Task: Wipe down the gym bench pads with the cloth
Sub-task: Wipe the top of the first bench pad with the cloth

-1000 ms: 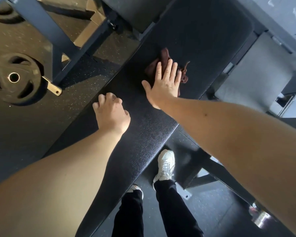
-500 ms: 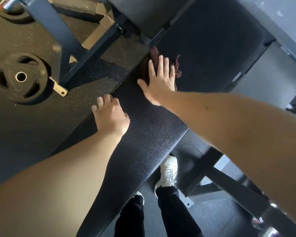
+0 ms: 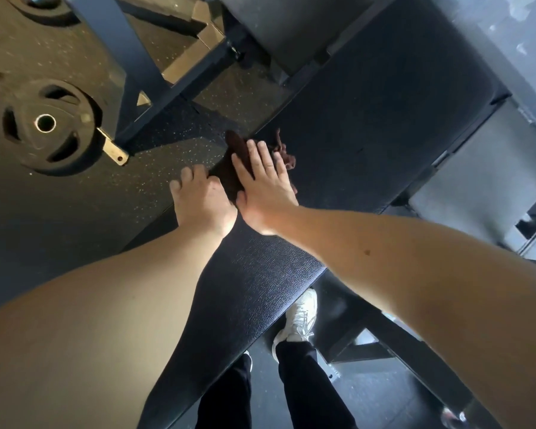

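The long black textured bench pad (image 3: 362, 119) runs diagonally from lower left to upper right. A dark reddish-brown cloth (image 3: 229, 168) lies bunched at the pad's left edge, partly hanging over it. My right hand (image 3: 265, 187) presses flat on the cloth with the fingers stretched out and together. My left hand (image 3: 203, 202) rests on the pad's left edge just beside it, fingers curled over the rim, touching the right hand's thumb side. Much of the cloth is hidden under my right hand.
A black weight plate (image 3: 47, 125) lies on the speckled rubber floor at left. Dark steel frame beams (image 3: 130, 66) cross above it. A grey padded block (image 3: 483, 178) sits right of the bench. My legs and white shoe (image 3: 300, 320) stand below the pad.
My right hand has slid the cloth leftward across the pad to its left edge, ending against my left hand. The left hand has kept its place on the rim.
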Demonstrator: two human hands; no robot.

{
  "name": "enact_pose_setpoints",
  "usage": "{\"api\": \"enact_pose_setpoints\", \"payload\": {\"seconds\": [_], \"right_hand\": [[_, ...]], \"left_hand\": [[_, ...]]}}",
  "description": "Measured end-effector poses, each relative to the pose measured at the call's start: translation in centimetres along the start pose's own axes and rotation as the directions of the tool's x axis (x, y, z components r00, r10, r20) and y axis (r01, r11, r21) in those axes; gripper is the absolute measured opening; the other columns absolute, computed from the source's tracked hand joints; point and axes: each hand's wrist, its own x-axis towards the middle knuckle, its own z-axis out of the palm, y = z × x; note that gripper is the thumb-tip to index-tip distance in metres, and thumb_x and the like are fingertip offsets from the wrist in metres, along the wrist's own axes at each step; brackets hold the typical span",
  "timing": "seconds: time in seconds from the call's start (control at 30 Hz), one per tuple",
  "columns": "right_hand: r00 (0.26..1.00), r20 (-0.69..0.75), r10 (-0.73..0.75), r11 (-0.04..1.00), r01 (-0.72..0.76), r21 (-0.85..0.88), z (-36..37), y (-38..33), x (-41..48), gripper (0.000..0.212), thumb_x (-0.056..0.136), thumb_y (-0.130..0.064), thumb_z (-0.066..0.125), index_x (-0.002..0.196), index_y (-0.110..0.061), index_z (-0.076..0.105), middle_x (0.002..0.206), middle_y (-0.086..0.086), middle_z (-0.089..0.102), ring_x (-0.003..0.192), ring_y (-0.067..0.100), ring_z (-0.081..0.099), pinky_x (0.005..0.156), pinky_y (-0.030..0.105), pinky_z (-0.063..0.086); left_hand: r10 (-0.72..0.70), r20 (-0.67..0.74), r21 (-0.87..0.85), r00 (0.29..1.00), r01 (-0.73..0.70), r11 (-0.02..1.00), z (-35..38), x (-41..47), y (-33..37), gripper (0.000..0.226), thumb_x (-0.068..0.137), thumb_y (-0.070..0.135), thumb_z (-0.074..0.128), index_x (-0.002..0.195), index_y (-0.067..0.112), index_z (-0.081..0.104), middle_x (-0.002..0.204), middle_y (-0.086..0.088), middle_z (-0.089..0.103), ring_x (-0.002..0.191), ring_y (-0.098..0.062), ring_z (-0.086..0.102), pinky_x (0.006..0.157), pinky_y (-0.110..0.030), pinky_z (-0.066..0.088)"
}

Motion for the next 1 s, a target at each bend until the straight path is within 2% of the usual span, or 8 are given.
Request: {"api": "enact_pose_setpoints", "payload": {"seconds": [0.1, 0.2, 0.27, 0.33, 0.47, 0.6, 0.83, 1.0], "right_hand": [[0.993, -0.029, 0.112, 0.993, -0.113, -0.045, -2.8, 3.2, 4.3, 0.073, 0.101, -0.05, 0.028, 0.165, -0.021, 0.005, 0.17, 0.016, -0.014, 0.156, 0.034, -0.016, 0.126, 0.053, -0.002], [0.956, -0.059, 0.286, 0.958, -0.287, -0.003, -5.7, 6.3, 8.3, 0.076, 0.103, -0.06, 0.02, 0.165, -0.02, 0.004, 0.17, 0.014, -0.015, 0.156, 0.033, -0.017, 0.126, 0.053, -0.005], [0.937, -0.048, 0.347, 0.938, -0.347, 0.015, -6.3, 7.2, 9.4, 0.078, 0.103, -0.065, 0.017, 0.165, -0.02, 0.003, 0.17, 0.013, -0.017, 0.156, 0.031, -0.018, 0.126, 0.053, -0.007], [0.935, -0.044, 0.351, 0.936, -0.35, 0.022, -5.7, 6.9, 8.8, 0.079, 0.102, -0.067, 0.016, 0.165, -0.021, 0.002, 0.169, 0.014, -0.019, 0.156, 0.032, -0.02, 0.126, 0.053, -0.008], [0.96, -0.093, 0.264, 0.964, -0.265, 0.007, -2.1, 4.3, 4.0, 0.083, 0.098, -0.07, 0.019, 0.165, -0.022, 0.003, 0.169, 0.018, -0.015, 0.156, 0.036, -0.016, 0.125, 0.056, -0.005], [0.964, -0.088, 0.252, 0.968, -0.252, 0.005, 1.4, 2.0, -1.8, 0.086, 0.097, -0.07, 0.025, 0.165, -0.022, 0.006, 0.169, 0.02, -0.012, 0.156, 0.038, -0.015, 0.124, 0.058, -0.005], [0.918, -0.069, 0.391, 0.92, -0.387, 0.062, -1.5, 3.9, 2.9, 0.081, 0.101, -0.068, 0.019, 0.164, -0.023, -0.003, 0.169, 0.016, -0.019, 0.155, 0.034, -0.019, 0.125, 0.056, -0.007], [0.932, -0.093, 0.35, 0.937, -0.347, 0.048, -2.0, 6.5, 2.1, 0.077, 0.103, -0.064, 0.017, 0.165, -0.021, -0.003, 0.17, 0.014, -0.017, 0.156, 0.031, -0.018, 0.126, 0.051, -0.008]], "left_hand": [[-0.003, 0.003, 0.014, 1.0, 0.003, 1.0, 0.4, 0.4, 0.0, 0.028, 0.088, 0.027, 0.059, 0.11, 0.013, 0.071, 0.126, -0.007, 0.054, 0.121, -0.03, 0.043, 0.098, -0.043, 0.035], [0.013, 0.002, 0.022, 1.0, -0.013, 1.0, 0.4, 0.7, -0.1, 0.027, 0.087, 0.026, 0.059, 0.107, 0.013, 0.071, 0.124, -0.007, 0.054, 0.119, -0.029, 0.044, 0.098, -0.043, 0.035], [0.031, 0.002, 0.037, 1.0, -0.031, 0.999, 0.4, 0.8, -0.3, 0.028, 0.088, 0.027, 0.058, 0.108, 0.012, 0.07, 0.126, -0.008, 0.053, 0.12, -0.03, 0.044, 0.1, -0.044, 0.035], [0.046, 0.008, 0.054, 0.999, -0.046, 0.997, 0.5, 0.8, -0.5, 0.031, 0.088, 0.027, 0.058, 0.113, 0.012, 0.07, 0.128, -0.009, 0.053, 0.122, -0.03, 0.043, 0.101, -0.045, 0.035], [0.044, 0.022, 0.059, 0.999, -0.045, 0.997, 0.3, 1.1, -1.0, 0.035, 0.091, 0.029, 0.057, 0.121, 0.015, 0.07, 0.13, -0.009, 0.053, 0.125, -0.031, 0.043, 0.102, -0.045, 0.034], [0.036, 0.04, 0.102, 0.999, -0.039, 0.994, -0.4, 1.2, -0.7, 0.034, 0.092, 0.03, 0.054, 0.118, 0.012, 0.068, 0.128, -0.011, 0.055, 0.124, -0.032, 0.045, 0.101, -0.047, 0.036], [-0.032, 0.071, 0.096, 0.997, 0.025, 0.995, -1.2, 1.0, 1.3, 0.044, 0.091, 0.036, 0.057, 0.126, 0.01, 0.058, 0.134, -0.013, 0.05, 0.127, -0.033, 0.041, 0.103, -0.046, 0.035], [0.037, -0.005, 0.054, 0.999, -0.036, 0.998, -0.5, 0.2, 2.8, 0.038, 0.09, 0.034, 0.06, 0.122, 0.013, 0.061, 0.129, -0.012, 0.05, 0.124, -0.033, 0.042, 0.099, -0.046, 0.037]]}}
